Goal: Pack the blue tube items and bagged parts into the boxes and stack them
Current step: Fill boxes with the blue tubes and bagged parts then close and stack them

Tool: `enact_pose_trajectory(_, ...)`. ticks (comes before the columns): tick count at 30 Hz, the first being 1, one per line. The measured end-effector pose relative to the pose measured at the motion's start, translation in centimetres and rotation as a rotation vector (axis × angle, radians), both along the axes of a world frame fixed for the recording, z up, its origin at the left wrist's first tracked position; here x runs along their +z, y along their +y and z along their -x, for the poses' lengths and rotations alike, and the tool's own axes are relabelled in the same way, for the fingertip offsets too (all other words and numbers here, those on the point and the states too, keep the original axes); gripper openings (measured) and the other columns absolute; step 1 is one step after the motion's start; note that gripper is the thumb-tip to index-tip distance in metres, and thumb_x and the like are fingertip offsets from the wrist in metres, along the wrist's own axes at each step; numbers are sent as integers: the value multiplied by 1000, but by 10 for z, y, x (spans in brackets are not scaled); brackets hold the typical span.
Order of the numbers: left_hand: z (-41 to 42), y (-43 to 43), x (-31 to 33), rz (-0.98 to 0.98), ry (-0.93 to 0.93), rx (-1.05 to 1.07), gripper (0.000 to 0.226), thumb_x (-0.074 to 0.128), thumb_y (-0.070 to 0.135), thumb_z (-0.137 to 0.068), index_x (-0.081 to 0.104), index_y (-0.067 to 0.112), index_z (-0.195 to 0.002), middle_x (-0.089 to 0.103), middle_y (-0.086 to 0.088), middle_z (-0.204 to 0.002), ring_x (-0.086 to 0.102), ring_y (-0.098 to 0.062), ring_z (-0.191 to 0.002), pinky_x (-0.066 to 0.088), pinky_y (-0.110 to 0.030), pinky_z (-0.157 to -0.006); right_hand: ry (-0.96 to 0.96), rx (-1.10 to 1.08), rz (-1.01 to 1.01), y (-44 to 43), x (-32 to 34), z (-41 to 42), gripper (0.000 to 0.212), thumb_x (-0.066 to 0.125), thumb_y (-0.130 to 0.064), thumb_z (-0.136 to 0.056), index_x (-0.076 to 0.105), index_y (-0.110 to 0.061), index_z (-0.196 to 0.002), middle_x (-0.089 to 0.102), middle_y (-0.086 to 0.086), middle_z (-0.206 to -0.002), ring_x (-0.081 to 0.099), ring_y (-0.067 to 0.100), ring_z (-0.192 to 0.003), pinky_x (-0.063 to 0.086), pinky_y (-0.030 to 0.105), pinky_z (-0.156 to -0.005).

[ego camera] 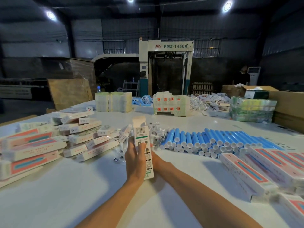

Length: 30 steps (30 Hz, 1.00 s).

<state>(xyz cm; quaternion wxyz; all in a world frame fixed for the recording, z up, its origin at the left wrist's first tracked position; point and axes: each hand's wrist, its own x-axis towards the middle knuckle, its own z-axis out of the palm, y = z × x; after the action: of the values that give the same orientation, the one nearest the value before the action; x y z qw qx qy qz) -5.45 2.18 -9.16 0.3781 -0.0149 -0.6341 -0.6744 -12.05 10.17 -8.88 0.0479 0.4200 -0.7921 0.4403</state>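
Closed boxes (pixel 49 142) lie heaped at left. At centre the left hand (pixel 134 155) curls its fingers round an upright box (pixel 142 134), flap open, contents unseen. The right hand (pixel 158 160) sits behind it, its grip impossible to tell, and blue tubes (pixel 213 140) lie stacked rightward.

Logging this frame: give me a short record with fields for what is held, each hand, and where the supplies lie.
held: narrow white cardboard box with barcode, upright, top flap open
left hand: grip around the box's left side
right hand: against the box's right side, fingers hidden
blue plastic tubes with white caps: piled on the white table, right of the box
small clear bagged parts: heap behind the box
pink-and-white cartons: loose pile left, more at right
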Motion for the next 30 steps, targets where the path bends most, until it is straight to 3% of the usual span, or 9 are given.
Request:
enact_pose_trajectory(5, -1, 1, 1, -9, -3, -24, 25, 54, 43, -91, 60, 45, -115, 78, 7, -105, 78, -10, -84, 59, -22, -65, 58, -163, -1, 3, -8, 0, 20, 48, -12, -109, 54, -32, -108, 67, -15, -96, 66, -8, -87, 56, 16, -77)
enact_pose_trajectory(8, -2, 3, 1, -13, -21, -61, 27, 54, 44, -92, 59, 47, -118, 78, 8, -108, 79, -16, -86, 64, -31, -68, 87, -251, -45, 5, 1, -4, 15, 45, -18, -110, 59, -14, -112, 69, 17, -116, 66, 28, -102, 56, 49, -97)
enact_pose_trajectory(11, -3, 5, 2, -49, -43, -136, 30, 56, 40, -90, 62, 43, -120, 80, 6, -102, 79, -17, -84, 63, -32, -66, 95, -266, -113, 11, 9, -9, 35, 40, -22, -102, 65, 2, -107, 67, 27, -112, 60, 38, -105, 46, 51, -102)
enact_pose_trajectory(14, -2, 5, 3, -95, -61, -255, 27, 59, 37, -90, 66, 35, -116, 80, -4, -98, 77, -25, -72, 62, -32, -58, 79, -237, -192, 23, 11, -16, 14, 51, -8, -102, 63, -1, -100, 66, 25, -98, 64, 43, -98, 53, 56, -92)
enact_pose_trajectory(18, -2, 11, 4, -137, -126, -399, 37, 66, 41, -89, 64, 28, -123, 80, -7, -100, 79, -25, -81, 62, -29, -66, -13, -331, -119, 43, 11, -3, 28, 54, 9, -98, 60, 10, -126, 60, 29, -125, 61, 31, -110, 50, 45, -103)
enact_pose_trajectory(20, 0, 13, 7, -173, -149, -478, 43, 72, 36, -91, 61, 21, -130, 80, -11, -107, 79, -29, -92, 64, -39, -77, -94, -433, -33, 57, 21, 2, 16, 48, 2, -103, 59, 0, -115, 57, 21, -108, 58, 20, -88, 52, 37, -80)
enact_pose_trajectory(24, -3, 15, 8, -113, -189, -619, 53, 78, 23, -91, 57, 8, -137, 77, -17, -124, 76, -44, -107, 62, -56, -96, -121, -713, 187, 97, 49, 8, 13, 51, -3, -104, 63, -6, -110, 65, 5, -106, 62, 21, -90, 44, 24, -69)
enact_pose_trajectory(26, -7, 17, 8, -61, -217, -653, 57, 79, 23, -90, 57, 7, -139, 77, -17, -125, 76, -45, -107, 61, -58, -97, -138, -710, 410, 118, 69, 0, 6, 59, -8, -103, 59, -11, -107, 71, 6, -101, 70, 15, -85, 52, 21, -69)
enact_pose_trajectory(30, -10, 20, 9, -39, -251, -684, 55, 82, 18, -95, 54, 11, -142, 76, -17, -126, 76, -45, -108, 59, -61, -99, -52, -537, 661, 137, 112, -26, 37, 70, -6, -96, 52, -17, -127, 72, 5, -105, 76, 15, -92, 62, 24, -74)
